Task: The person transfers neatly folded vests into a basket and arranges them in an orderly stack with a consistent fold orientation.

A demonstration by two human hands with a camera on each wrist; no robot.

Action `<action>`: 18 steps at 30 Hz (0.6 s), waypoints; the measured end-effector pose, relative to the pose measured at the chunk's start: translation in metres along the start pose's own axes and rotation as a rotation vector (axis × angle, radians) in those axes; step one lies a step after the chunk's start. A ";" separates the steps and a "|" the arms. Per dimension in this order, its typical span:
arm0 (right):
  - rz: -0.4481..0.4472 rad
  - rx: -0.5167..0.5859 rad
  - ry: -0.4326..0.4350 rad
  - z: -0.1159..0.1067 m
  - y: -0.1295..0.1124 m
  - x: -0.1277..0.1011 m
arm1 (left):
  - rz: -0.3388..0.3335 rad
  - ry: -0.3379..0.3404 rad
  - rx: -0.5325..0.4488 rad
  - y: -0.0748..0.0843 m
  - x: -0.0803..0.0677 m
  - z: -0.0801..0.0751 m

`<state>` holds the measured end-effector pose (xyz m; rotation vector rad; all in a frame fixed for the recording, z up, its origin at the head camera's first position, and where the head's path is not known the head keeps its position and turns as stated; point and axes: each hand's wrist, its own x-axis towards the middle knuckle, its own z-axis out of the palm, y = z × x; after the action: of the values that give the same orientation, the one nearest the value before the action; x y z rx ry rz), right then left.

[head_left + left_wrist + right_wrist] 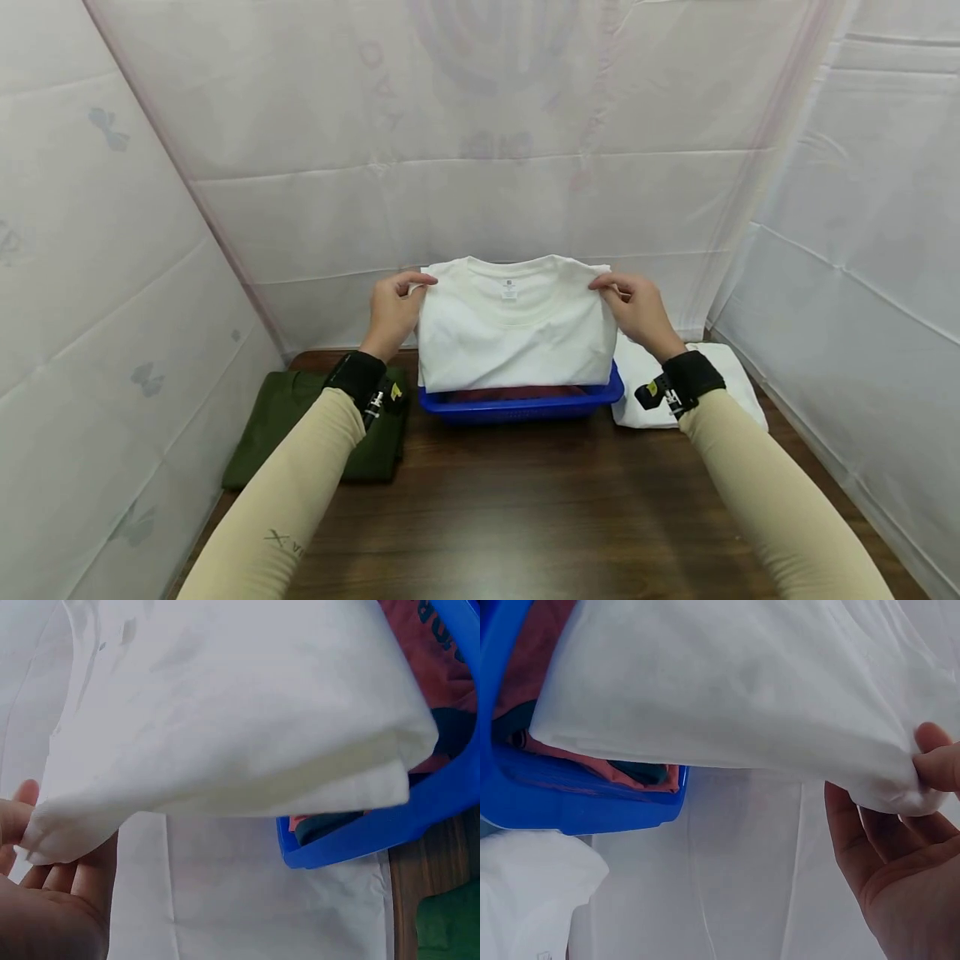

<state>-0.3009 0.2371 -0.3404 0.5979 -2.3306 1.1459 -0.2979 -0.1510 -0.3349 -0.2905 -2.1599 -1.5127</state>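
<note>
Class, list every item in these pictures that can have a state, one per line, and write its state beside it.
White shirt: folded, held up above the basket by its top corners.
Left hand: pinching the shirt's left corner.
Right hand: pinching the shirt's right corner.
Blue basket: on the table, holding red and dark clothes.
Green shirt: folded, lying flat.
White cloth: lying beside the basket.

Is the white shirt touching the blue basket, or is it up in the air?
Cannot tell. In the head view the white shirt hides the blue basket's back rim; the wrist views show its lower edge very close to the rim, with no plain gap or contact.
</note>
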 end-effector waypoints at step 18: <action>0.184 -0.029 -0.174 0.001 0.005 -0.001 | -0.227 -0.193 -0.176 -0.007 -0.003 0.000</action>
<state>-0.3034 0.2389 -0.3446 0.4989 -2.5910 1.1795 -0.2984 -0.1534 -0.3424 -0.2669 -2.2738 -1.8766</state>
